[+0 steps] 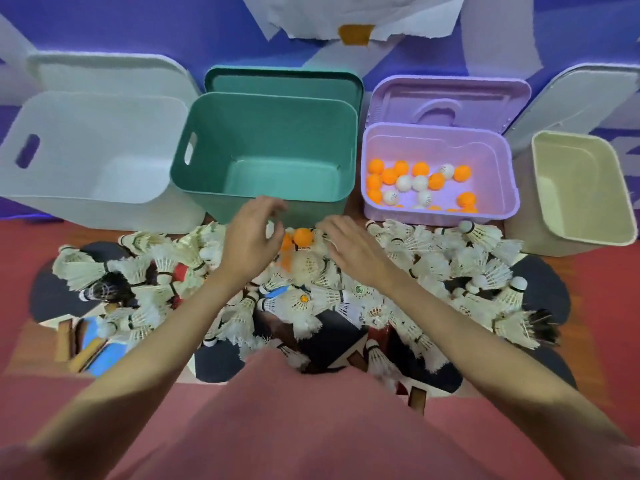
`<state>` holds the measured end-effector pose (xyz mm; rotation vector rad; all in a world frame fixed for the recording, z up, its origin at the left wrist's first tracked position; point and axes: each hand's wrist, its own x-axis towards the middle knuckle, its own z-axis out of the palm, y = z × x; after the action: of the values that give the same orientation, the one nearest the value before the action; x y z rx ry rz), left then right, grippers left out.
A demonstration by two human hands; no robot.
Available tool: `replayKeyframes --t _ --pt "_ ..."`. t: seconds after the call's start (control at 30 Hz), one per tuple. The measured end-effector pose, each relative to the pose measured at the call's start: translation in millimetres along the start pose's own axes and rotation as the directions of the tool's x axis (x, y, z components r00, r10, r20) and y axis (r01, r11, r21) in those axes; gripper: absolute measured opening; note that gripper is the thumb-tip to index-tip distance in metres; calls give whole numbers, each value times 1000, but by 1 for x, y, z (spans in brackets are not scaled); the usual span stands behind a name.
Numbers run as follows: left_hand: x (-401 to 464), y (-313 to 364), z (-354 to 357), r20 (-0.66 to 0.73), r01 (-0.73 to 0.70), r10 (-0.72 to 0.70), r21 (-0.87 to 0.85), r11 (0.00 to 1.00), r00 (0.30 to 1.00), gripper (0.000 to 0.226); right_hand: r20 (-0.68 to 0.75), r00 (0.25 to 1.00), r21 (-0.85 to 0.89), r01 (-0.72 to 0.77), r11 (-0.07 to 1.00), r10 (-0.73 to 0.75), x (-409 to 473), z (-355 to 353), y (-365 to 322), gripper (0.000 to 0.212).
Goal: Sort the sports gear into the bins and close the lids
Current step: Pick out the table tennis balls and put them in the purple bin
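Along the far edge of the red floor (20,271) stand four open bins. At the far left corner sits the white bin (86,188), its lid (104,72) propped up behind it. Beside it is the green bin (263,195), its lid (284,81) also upright at the back; I see nothing inside it. My left hand (247,237) hovers just in front of the green bin's near wall, fingers loosely curled, and I cannot see that it holds anything. An orange ball (302,236) lies on the heap between my hands, another orange one touching it on the left. My right hand (349,245) lies palm down on the pile of shuttlecocks (450,258), fingers bent onto the feathers; whether they pinch anything I cannot tell. The pile spreads over dark paddles (59,296) across the middle of the floor. Further right, the purple bin (440,216) holds orange and white balls (412,183), lid (450,102) up behind. At the far right corner stands the cream bin (585,188).
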<state>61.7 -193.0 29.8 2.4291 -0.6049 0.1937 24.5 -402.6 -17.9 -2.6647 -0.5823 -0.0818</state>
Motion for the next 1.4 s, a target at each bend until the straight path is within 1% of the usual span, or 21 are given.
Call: replayKeyframes --t 0.07,0.1,0.2,0.33,0.4,0.5,0.6,0.67,0.73,0.77,0.83,0.97,1.1,1.2,1.27,1.33,1.4 --pt "-17 -20 -8 13 87 -87 6 996 996 16 132 990 -40 48 998 -42 10 5 -11 37" --pt "-24 -29 -12 31 107 -107 13 994 994 16 187 981 -58 55 997 -44 16 7 -15 39" --pt "-39 -48 -19 89 115 -119 41 992 989 12 285 958 -137 23 990 17 33 11 -31 42" --pt "-49 -61 -22 137 107 -113 52 993 984 12 335 930 -314 -42 949 152 54 17 -50 38" --pt "-51 -65 -21 169 118 -128 70 991 977 15 352 916 -359 -59 931 194 61 21 -58 33" --pt "-50 -66 -19 225 129 -152 113 985 963 21 386 887 -404 -87 911 256 67 26 -64 31" --pt "-42 -67 -15 284 113 -148 138 984 947 26 402 861 -419 -129 899 312 70 31 -68 29" --pt "-35 -69 -10 332 114 -162 159 981 929 31 396 833 -389 -230 892 387 74 31 -70 28" --pt "-28 -70 -4 367 110 -170 179 978 914 34 405 783 -324 -361 875 473 75 27 -70 28" --pt "-24 -69 -1 381 99 -162 180 979 910 36 423 762 -296 -396 869 491 75 25 -71 30" --pt "-17 -65 5 409 60 -130 180 982 903 36 464 739 -276 -403 872 489 70 21 -71 35" --pt "-8 -58 15 464 -74 -61 267 961 884 33 447 758 -281 -384 879 474 53 18 -73 31" --pt "-4 -57 24 501 -210 0 363 908 866 26 388 796 -213 -412 886 464 37 10 -71 35" --pt "-4 -59 26 542 -266 29 365 892 840 20 405 766 -182 -467 865 499 27 1 -67 41" --pt "-4 -61 29 568 -293 48 348 891 821 20 417 749 -238 -456 857 515 21 -5 -65 44" --pt "-5 -62 31 584 -301 59 326 896 809 24 412 739 -362 -404 840 533 18 -10 -65 45" --pt "-5 -63 31 581 -277 55 300 913 812 31 371 750 -432 -382 817 547 17 -15 -68 44"
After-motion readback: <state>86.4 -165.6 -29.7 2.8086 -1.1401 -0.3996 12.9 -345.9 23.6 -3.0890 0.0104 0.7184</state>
